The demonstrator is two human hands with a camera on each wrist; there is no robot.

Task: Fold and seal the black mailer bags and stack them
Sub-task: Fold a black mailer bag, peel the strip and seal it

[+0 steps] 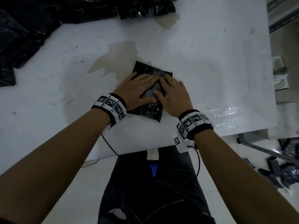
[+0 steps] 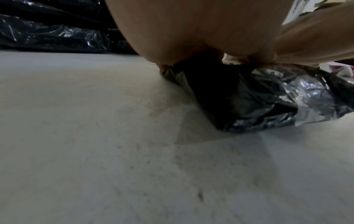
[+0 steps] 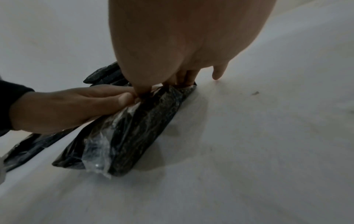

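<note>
On the white table (image 1: 202, 65), mid-bench, one black mailer bag (image 1: 151, 110) lies under both my hands. Left hand (image 1: 137, 89) and right hand (image 1: 174, 94) press flat, fingers spread, the flap seemingly being sealed. Stacking remains; more black bags (image 1: 32, 29) wait far-left.

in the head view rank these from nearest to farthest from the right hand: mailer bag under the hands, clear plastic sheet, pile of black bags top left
1. mailer bag, directly under the right hand.
2. clear plastic sheet, on the table to its right.
3. pile of black bags, far top-left corner.
</note>
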